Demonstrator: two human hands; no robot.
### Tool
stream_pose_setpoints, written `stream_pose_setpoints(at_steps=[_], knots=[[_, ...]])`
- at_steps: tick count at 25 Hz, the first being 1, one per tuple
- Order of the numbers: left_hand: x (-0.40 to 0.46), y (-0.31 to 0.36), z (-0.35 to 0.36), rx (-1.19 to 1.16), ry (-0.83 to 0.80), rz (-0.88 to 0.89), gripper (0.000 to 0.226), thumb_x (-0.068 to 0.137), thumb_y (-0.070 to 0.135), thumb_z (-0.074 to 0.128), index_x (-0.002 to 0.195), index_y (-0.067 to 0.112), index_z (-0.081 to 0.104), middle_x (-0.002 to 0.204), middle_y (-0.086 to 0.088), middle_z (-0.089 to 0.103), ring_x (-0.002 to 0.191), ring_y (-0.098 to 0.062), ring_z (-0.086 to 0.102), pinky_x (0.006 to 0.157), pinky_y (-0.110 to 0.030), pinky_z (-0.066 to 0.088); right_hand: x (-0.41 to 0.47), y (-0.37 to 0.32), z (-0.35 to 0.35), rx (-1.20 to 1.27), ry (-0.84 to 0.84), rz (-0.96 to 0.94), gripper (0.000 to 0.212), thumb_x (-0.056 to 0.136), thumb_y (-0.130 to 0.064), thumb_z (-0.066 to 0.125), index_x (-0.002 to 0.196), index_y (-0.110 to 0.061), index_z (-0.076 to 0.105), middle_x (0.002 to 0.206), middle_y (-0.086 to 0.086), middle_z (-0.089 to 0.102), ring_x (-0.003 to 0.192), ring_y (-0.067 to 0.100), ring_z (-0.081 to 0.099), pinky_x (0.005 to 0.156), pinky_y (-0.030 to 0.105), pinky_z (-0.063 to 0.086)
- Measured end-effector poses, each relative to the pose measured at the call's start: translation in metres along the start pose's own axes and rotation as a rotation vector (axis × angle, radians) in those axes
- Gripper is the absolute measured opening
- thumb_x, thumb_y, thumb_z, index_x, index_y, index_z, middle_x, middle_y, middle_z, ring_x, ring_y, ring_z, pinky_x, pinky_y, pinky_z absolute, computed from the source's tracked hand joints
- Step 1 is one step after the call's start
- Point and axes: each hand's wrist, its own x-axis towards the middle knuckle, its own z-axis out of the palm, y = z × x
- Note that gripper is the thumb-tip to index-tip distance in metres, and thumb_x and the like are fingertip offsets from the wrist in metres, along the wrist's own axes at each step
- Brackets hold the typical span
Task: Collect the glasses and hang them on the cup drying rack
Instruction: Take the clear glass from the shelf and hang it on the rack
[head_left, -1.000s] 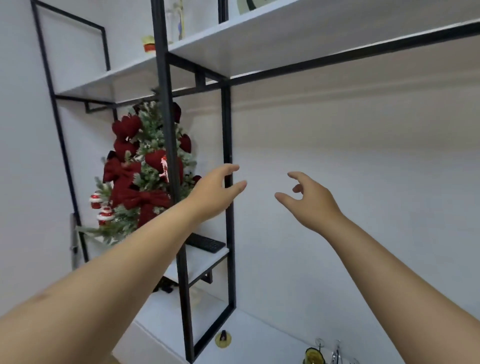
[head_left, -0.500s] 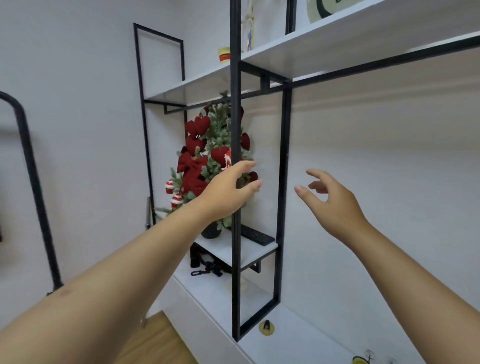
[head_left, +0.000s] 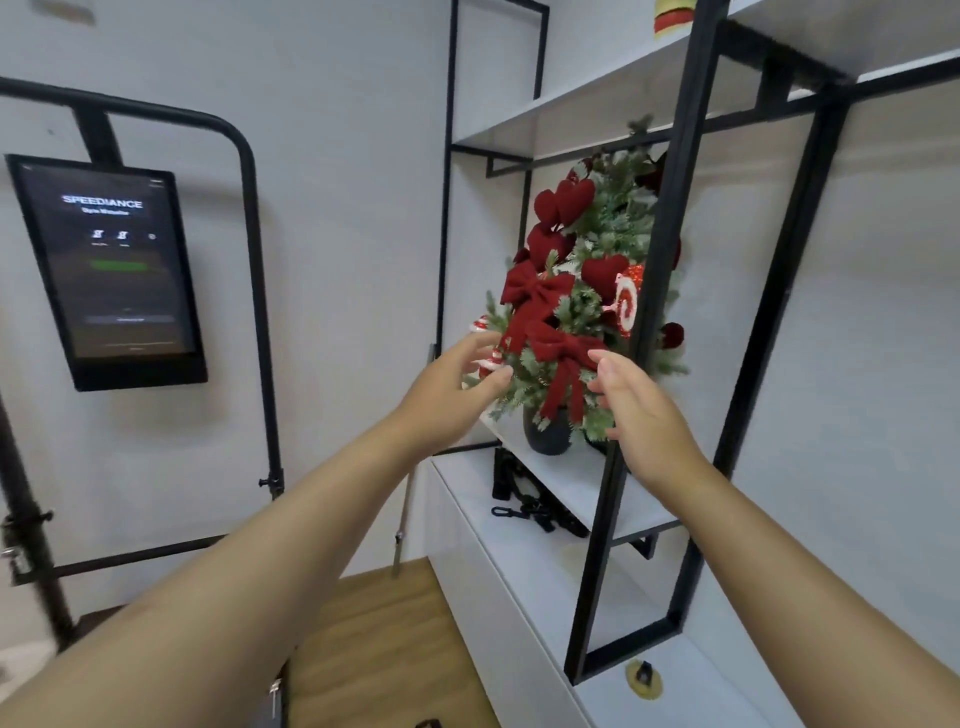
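Observation:
No glasses and no cup drying rack are in view. My left hand (head_left: 451, 388) is stretched forward at mid-frame, fingers apart and holding nothing. My right hand (head_left: 641, 410) reaches out beside it, also with spread fingers and nothing in it. Both hands hover in front of a small decorated Christmas tree (head_left: 576, 306) with red bows, standing in a dark pot (head_left: 546, 434) on a white shelf.
A black metal shelf frame (head_left: 657, 291) with white boards (head_left: 566, 111) rises on the right. A black strap with clips (head_left: 524, 512) lies on the lower white cabinet top. A dark wall screen (head_left: 111, 270) hangs on the left behind a black tube frame (head_left: 254, 312). Wooden floor (head_left: 384, 649) lies below.
The view has swung left, bringing the wall screen and floor into sight. Both hands stay outstretched and now lie in front of the Christmas tree, closer together.

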Motion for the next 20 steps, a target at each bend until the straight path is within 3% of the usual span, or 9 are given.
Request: stream_pose_setpoints(at_steps=[6, 9, 13, 16, 20], knots=[[0.064, -0.107, -0.035, 0.015, 0.066, -0.093, 0.054, 0.099, 0.047, 0.062, 0.149, 0.035, 0.048, 0.145, 0.011, 0.056, 0.134, -0.008, 0.051, 0.113, -0.037, 0.043, 0.094, 0.038, 0.104, 0.075, -0.135, 0.041, 0.061, 0.099, -0.068, 0.037, 0.152, -0.043, 0.049, 0.151, -0.01, 0.057, 0.14, 0.013, 0.053, 0.118, 0.052, 0.044], [0.099, -0.154, -0.054, 0.026, 0.059, -0.1, 0.062, 0.098, 0.043, 0.064, 0.154, 0.039, 0.038, 0.141, 0.014, 0.055, 0.131, -0.006, 0.051, 0.107, -0.029, 0.042, 0.144, 0.054, 0.158, 0.101, -0.2, 0.051, 0.054, 0.103, -0.066, 0.041, 0.154, -0.047, 0.046, 0.154, -0.016, 0.051, 0.142, 0.009, 0.05, 0.118, 0.053, 0.044], [0.156, -0.226, -0.089, 0.081, 0.04, -0.13, 0.073, 0.096, 0.045, 0.067, 0.157, 0.045, 0.027, 0.142, 0.013, 0.053, 0.128, -0.006, 0.053, 0.106, -0.029, 0.042, 0.213, 0.067, 0.226, 0.086, -0.241, 0.066, 0.05, 0.106, -0.059, 0.046, 0.153, -0.045, 0.045, 0.133, -0.025, 0.054, 0.123, -0.007, 0.052, 0.115, 0.049, 0.048], [0.191, -0.272, -0.11, 0.082, 0.061, -0.165, 0.071, 0.096, 0.043, 0.066, 0.157, 0.044, 0.029, 0.142, 0.012, 0.054, 0.128, -0.008, 0.053, 0.107, -0.031, 0.043, 0.258, 0.073, 0.261, 0.073, -0.255, 0.058, 0.053, 0.106, -0.058, 0.046, 0.157, -0.04, 0.044, 0.135, -0.016, 0.057, 0.118, -0.003, 0.054, 0.112, 0.043, 0.048], [0.239, -0.322, -0.128, 0.072, 0.102, -0.179, 0.063, 0.1, 0.041, 0.062, 0.156, 0.041, 0.034, 0.142, 0.012, 0.053, 0.129, -0.008, 0.052, 0.104, -0.029, 0.04, 0.328, 0.084, 0.293, 0.065, -0.258, -0.002, 0.052, 0.105, -0.056, 0.051, 0.155, -0.043, 0.045, 0.128, -0.019, 0.059, 0.119, 0.0, 0.058, 0.108, 0.039, 0.049]])
